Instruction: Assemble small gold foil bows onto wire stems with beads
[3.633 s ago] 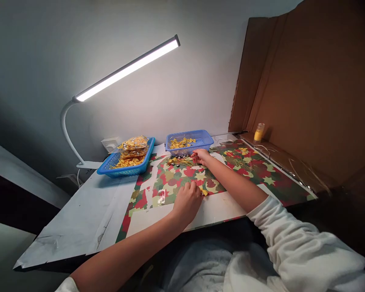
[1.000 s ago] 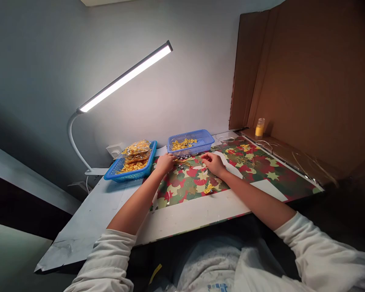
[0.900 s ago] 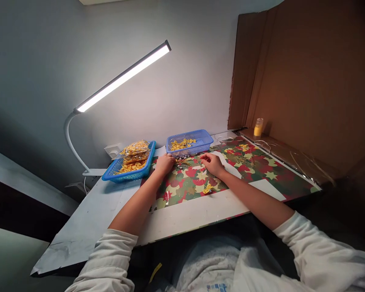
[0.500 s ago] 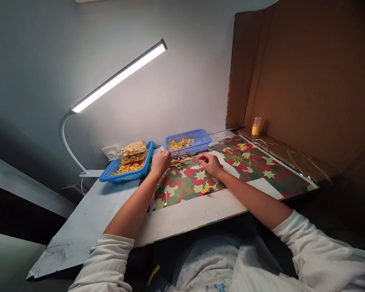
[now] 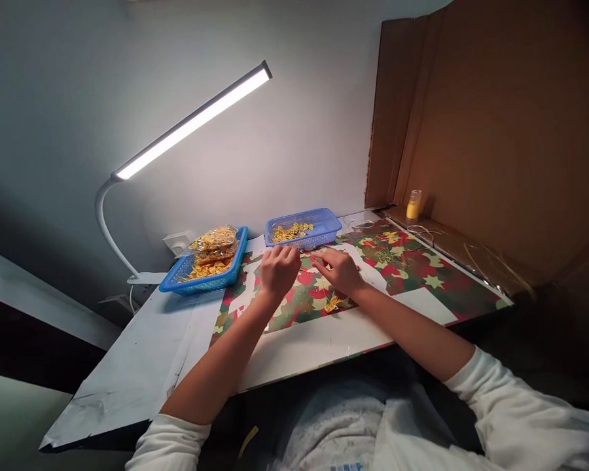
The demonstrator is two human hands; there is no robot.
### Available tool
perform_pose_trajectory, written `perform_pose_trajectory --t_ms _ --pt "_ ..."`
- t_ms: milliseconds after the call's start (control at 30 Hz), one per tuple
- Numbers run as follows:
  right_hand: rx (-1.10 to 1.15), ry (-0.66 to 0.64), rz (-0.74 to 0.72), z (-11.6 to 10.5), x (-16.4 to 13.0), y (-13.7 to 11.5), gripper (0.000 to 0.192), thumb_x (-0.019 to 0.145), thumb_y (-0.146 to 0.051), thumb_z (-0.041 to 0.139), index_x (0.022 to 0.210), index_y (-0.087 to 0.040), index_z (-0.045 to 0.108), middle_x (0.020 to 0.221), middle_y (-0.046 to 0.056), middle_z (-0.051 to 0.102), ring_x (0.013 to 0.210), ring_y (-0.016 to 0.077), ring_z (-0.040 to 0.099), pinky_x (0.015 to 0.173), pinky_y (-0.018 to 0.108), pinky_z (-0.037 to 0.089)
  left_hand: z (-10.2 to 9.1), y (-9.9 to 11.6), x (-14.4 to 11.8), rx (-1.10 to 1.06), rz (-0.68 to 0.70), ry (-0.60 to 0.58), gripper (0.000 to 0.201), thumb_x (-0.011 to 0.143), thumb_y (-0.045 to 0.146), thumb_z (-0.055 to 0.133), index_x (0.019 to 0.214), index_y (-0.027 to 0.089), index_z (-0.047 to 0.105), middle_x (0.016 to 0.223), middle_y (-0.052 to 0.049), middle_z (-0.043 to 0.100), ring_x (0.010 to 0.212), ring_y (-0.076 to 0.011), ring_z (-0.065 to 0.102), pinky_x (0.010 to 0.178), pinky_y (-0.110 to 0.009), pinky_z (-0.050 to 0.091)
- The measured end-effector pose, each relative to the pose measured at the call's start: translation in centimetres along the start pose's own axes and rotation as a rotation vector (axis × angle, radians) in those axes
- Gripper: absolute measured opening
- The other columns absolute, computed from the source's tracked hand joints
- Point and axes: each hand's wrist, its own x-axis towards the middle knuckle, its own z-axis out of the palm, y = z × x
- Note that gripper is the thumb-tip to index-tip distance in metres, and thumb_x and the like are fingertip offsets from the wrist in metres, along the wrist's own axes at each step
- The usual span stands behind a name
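While my left grip curls over the patterned sheet, I cannot tell whether it holds anything. Just beside it, my right grip has thumb and fingertips close together; what they pinch, if anything, is too small to see. One yellow bow lies nearer me at the sheet's edge, and the lavender basket stands beyond both.

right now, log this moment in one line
left hand: curled, grip unclear; right hand: beside it, grip unclear; yellow bow: on tabletop; lamp: lit
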Motion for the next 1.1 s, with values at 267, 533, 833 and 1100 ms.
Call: perform_pose_trajectory --t_ms 267,533,833,1100 --pt "0.077 -0.006 0.201 0.1 0.2 0.1 0.016 0.079 -0.012 0.057 0.074 -0.018 0.071 0.072 0.005 0.070 0.069 0.0174 0.062 0.067 0.028 0.044 0.8 0.9 -1.0 -0.240 -0.207 -0.057 0.014 0.079 0.013 0.051 0.067 0.020 0.054 0.069 -0.004 0.061 0.066 -0.0179 0.053 0.056 -0.028 0.031" --pt "0.480 -0.012 0.515 0.8 0.2 -1.0 0.013 0.071 -0.029 0.065 0.063 -0.018 0.067 0.057 0.002 0.064 0.055 0.0159 0.058 0.057 0.029 0.045 2.5 1.6 -2.1 -0.953 -0.662 -0.139 0.008 0.073 0.017 0.052 0.071 0.021 0.046 0.057 0.005 0.049 0.050 -0.0109 0.046 0.051 -0.023 0.034" --pt "1.059 -0.010 0.848 1.1 0.2 -2.3 0.041 0.037 -0.042 0.087 0.062 -0.018 0.065 0.060 -0.001 0.065 0.058 0.0139 0.062 0.066 0.032 0.056 2.4 2.6 -2.4 -1.001 -0.703 0.127 0.014 0.082 0.020 0.048 0.092 0.020 0.058 0.065 0.002 0.057 0.054 -0.0113 0.050 0.053 -0.023 0.039" --pt "1.139 0.010 0.885 0.7 0.4 -2.6 0.045 0.032 -0.036 0.090 0.061 -0.017 0.062 0.058 -0.002 0.066 0.059 0.0145 0.065 0.069 0.034 0.058 2.4 1.8 -2.7 -0.866 -0.590 0.190 0.015 0.082 0.029 0.057 0.082 0.018 0.068 0.069 -0.002 0.066 0.058 -0.0123 0.056 0.056 -0.024 0.043"
